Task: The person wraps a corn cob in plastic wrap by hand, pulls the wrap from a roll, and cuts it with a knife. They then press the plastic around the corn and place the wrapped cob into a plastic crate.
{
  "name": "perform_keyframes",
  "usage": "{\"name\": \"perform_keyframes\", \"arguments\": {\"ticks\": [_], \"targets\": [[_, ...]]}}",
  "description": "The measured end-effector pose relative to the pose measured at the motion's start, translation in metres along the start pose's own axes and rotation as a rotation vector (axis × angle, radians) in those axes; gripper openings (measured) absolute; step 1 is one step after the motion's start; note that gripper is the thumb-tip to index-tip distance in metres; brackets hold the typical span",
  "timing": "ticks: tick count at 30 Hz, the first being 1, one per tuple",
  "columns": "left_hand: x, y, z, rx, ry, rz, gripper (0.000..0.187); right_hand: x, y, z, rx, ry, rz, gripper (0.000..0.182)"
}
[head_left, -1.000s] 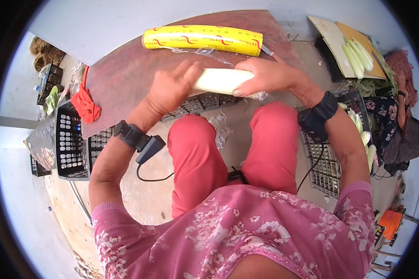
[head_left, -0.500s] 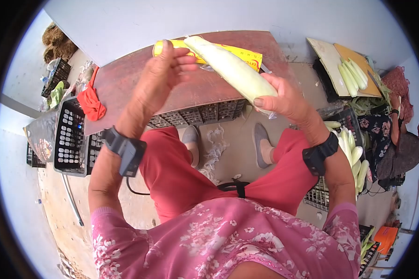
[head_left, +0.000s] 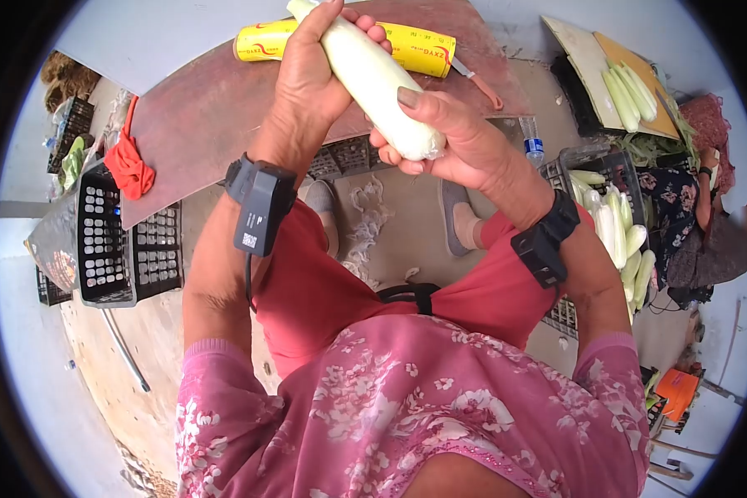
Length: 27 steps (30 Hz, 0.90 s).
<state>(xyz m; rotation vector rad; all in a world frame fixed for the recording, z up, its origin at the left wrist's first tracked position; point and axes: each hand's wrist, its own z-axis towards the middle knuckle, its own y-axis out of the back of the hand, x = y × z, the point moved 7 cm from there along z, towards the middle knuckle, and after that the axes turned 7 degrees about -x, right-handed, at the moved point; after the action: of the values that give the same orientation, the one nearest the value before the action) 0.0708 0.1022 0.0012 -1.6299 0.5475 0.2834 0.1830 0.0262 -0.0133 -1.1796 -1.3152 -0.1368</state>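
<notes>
A long pale-green zucchini (head_left: 373, 75), with clear film bunched at its near end, is held between both hands above the table. My left hand (head_left: 314, 73) wraps around its upper part, thumb along the top side. Around the lower end closes my right hand (head_left: 461, 137), its thumb pressed on top and fingers beneath. Behind the zucchini, a yellow cling-film roll (head_left: 423, 51) with red lettering lies across the table, partly hidden by my left hand. A knife (head_left: 481, 85) with a pinkish handle lies to the right of the roll.
The reddish table (head_left: 199, 124) carries a red cloth (head_left: 129, 166) at its left edge. Black crates (head_left: 108, 241) stand left. On the right are a crate of zucchini (head_left: 610, 224), a water bottle (head_left: 532, 145), more zucchini on a board (head_left: 668, 120), and another person (head_left: 689, 216).
My left hand, previously open and apart from the zucchini, now grips its upper part. Both hands and the zucchini sit higher in view, and the view has shifted.
</notes>
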Motion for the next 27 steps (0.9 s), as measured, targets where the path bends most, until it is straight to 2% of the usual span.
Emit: {"name": "perform_keyframes", "arguments": {"ticks": [5,11,14,17,21,23,24,26,27], "targets": [[-0.006,0.007,0.018,-0.069,-0.02,-0.024,0.021,0.015,0.005,0.009,-0.025,0.125,-0.175,0.057],[-0.015,0.015,0.023,-0.13,-0.075,0.002,0.02,0.027,0.0,0.005,-0.194,0.279,-0.524,0.068],[-0.017,0.022,0.024,-0.173,-0.066,-0.015,0.02,0.034,0.001,0.004,-0.251,0.658,-0.885,0.071],[-0.016,0.034,0.029,-0.21,-0.04,-0.063,0.021,0.034,0.001,0.003,-0.317,0.677,-1.029,0.075],[-0.013,0.042,0.034,-0.246,0.029,-0.141,0.027,0.035,0.002,0.004,-0.324,0.721,-0.966,0.078],[-0.016,0.041,0.034,-0.285,-0.047,-0.087,0.041,0.036,-0.001,0.004,-0.315,0.734,-0.895,0.077],[-0.018,0.039,0.031,-0.304,-0.086,-0.059,0.049,0.037,0.0,0.005,-0.32,0.653,-0.797,0.077],[-0.017,0.033,0.026,-0.255,-0.072,-0.134,0.048,0.039,-0.001,0.005,-0.327,0.496,-0.601,0.076],[-0.015,0.028,0.022,-0.229,-0.062,-0.169,0.047,0.041,-0.002,0.005,-0.317,0.496,-0.544,0.076]]}}
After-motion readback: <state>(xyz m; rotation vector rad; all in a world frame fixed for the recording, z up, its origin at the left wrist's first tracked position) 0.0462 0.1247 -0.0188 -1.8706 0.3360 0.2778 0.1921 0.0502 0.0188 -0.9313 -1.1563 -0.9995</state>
